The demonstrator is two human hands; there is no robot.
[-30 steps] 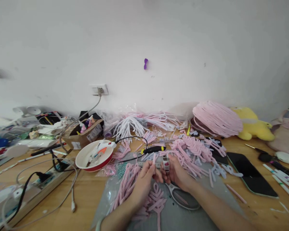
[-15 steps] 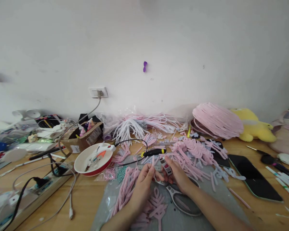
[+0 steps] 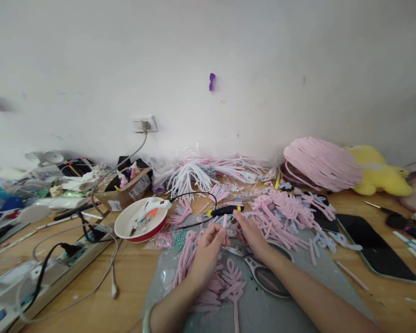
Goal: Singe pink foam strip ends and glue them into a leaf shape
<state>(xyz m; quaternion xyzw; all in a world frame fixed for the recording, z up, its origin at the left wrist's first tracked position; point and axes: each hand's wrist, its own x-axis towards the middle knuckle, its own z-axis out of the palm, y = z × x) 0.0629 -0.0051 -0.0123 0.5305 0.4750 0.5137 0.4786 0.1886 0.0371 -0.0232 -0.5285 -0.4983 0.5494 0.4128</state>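
Observation:
My left hand [image 3: 210, 243] is closed, pinching a short pink pipe cleaner [image 3: 225, 222] that stands upright from the fingertips. Close beside it, my right hand [image 3: 251, 233] wraps round a small lighter [image 3: 239, 225], mostly hidden by the fingers; whether a flame burns I cannot tell. Large scissors [image 3: 268, 277] lie under and beside the right wrist on a grey mat [image 3: 273, 317]. Below the hands lies a leaf-shaped piece of bent pink pipe cleaner [image 3: 234, 289]. A bundle of pink pipe cleaners [image 3: 187, 254] sits left of the left hand, partly under the forearm.
A glue gun [image 3: 156, 206] rests in a red-rimmed white bowl [image 3: 125, 229], left of a black-and-yellow tool [image 3: 227, 210]. Pink pipe-cleaner pieces [image 3: 287, 208] are heaped behind the right hand. A phone [image 3: 374, 247] lies at right, a power strip [image 3: 76, 263] with cables at left.
The whole view has shifted, so things sit slightly further right and higher. My right hand has turned, hiding more of the lighter. The left hand still pinches the pipe cleaner.

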